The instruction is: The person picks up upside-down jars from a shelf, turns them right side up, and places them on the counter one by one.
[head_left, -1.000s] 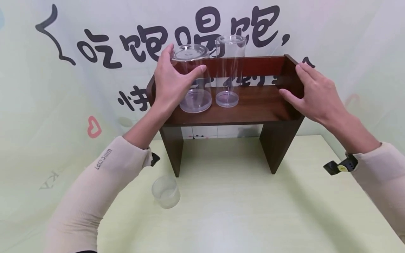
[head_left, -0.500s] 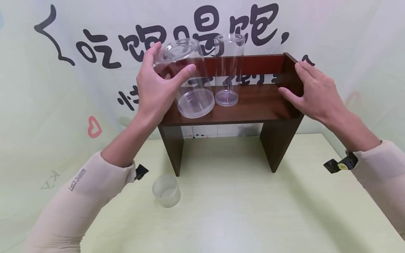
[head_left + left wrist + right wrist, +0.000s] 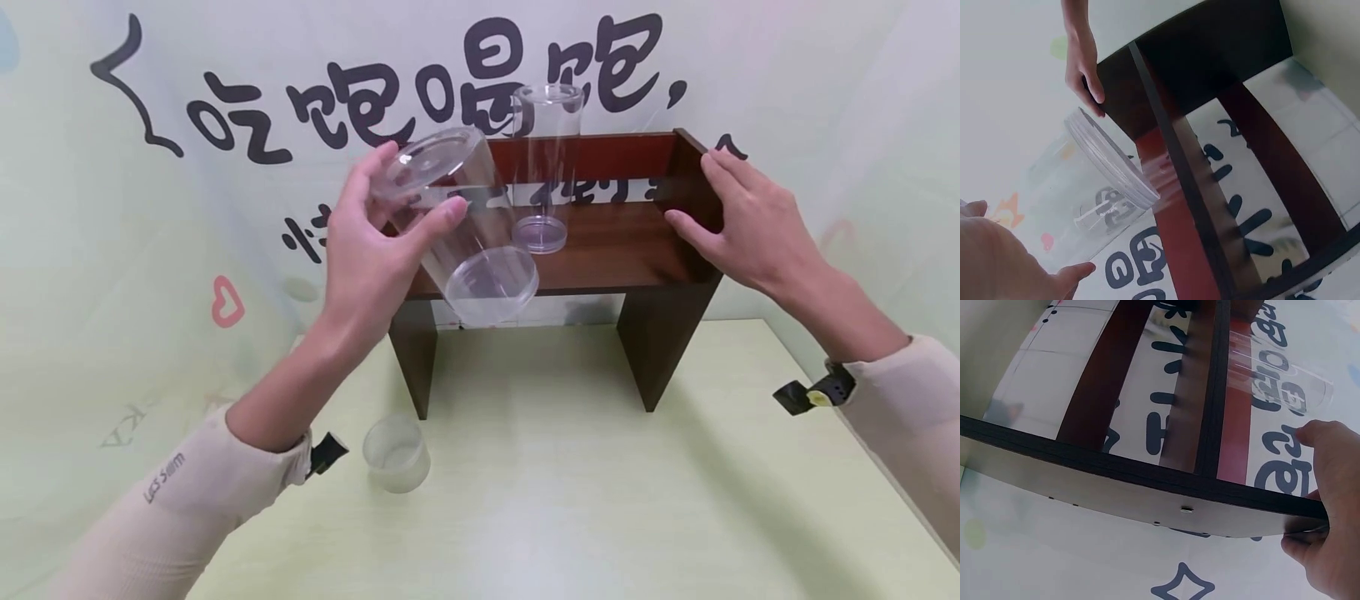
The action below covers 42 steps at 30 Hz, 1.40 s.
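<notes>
My left hand (image 3: 375,258) grips a wide, clear jar (image 3: 487,279) near its upper end, thumb in front and fingers behind. Tilted, the jar overlaps the front edge of the dark brown wooden shelf (image 3: 615,262). In the left wrist view, the ridged end of the jar (image 3: 1094,181) points toward the shelf. A narrower, taller clear jar (image 3: 550,167) stands upright on the shelf board. My right hand (image 3: 757,221) holds the shelf's right side panel, the thumb inside it; the right wrist view shows the fingers (image 3: 1297,547) on the outer face.
Left of the shelf's left leg, a small translucent cup (image 3: 396,467) stands on the pale green table (image 3: 540,483). A wall sheet with large dark lettering (image 3: 360,100) hangs behind the shelf. Beneath the shelf board is an opening between two side legs.
My left hand has lifted the wide jar off the shelf board and tilted it, its lower end swinging forward and right past the edge. The right hand stays on the panel.
</notes>
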### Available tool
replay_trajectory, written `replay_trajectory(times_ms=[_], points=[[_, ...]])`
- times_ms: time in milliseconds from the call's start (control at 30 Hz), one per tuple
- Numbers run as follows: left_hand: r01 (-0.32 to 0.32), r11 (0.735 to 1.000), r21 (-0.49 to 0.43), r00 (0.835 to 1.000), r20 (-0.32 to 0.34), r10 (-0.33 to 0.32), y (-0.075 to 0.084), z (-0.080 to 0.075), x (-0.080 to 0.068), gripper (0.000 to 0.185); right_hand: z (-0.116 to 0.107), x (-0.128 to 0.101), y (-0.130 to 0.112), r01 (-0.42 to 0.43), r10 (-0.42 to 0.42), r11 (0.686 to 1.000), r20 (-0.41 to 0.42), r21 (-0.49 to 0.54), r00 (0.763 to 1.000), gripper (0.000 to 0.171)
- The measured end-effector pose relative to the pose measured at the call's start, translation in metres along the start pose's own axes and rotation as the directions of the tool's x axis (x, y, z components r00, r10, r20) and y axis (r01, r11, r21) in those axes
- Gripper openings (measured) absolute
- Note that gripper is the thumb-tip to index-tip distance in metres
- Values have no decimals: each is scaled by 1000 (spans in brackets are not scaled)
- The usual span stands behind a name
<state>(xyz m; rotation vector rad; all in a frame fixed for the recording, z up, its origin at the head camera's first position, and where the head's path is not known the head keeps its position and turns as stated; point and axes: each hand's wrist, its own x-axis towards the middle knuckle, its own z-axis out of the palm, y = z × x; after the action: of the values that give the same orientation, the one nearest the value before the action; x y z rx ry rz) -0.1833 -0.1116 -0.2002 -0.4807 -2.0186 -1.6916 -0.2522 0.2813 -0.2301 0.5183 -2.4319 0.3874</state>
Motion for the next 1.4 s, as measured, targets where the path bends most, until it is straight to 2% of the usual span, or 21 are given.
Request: replay_trajectory(times_ms=[267,467,633,867,1000,1100,1167,1300,1400], points=[[28,997,-69,999,47,-25,-11,7,-25,84,-1,-2,0,-10,10,1000,3,7,1000,74],[54,990,-127,997,66,-46,-22,14,-40,81,-2,-8,-2,20,-19,1000,-25,12,999,74],[85,981,-173,995,65,-74,-30,21,-52,80,-2,-20,-10,114,-113,993,-98,3,989,77],[59,958,-280,998,19,-56,-38,33,-61,75,4,-41,-38,261,-246,964,-204,46,947,91],[74,932,-355,997,-4,-80,-42,39,-67,74,14,-54,-57,324,-290,939,-237,119,927,85],[71,910,-408,996,-23,-88,-45,43,-71,73,22,-65,-69,346,-293,914,-246,211,924,81],[60,886,-461,995,-40,-88,-47,48,-74,74,29,-73,-76,341,-283,897,-227,280,932,80],[44,810,-585,991,-77,-109,-53,59,-81,79,44,-88,-86,268,-233,855,-133,445,963,81],[44,767,-640,984,-103,-142,-60,67,-87,82,56,-98,-92,167,-162,787,-63,594,985,82]])
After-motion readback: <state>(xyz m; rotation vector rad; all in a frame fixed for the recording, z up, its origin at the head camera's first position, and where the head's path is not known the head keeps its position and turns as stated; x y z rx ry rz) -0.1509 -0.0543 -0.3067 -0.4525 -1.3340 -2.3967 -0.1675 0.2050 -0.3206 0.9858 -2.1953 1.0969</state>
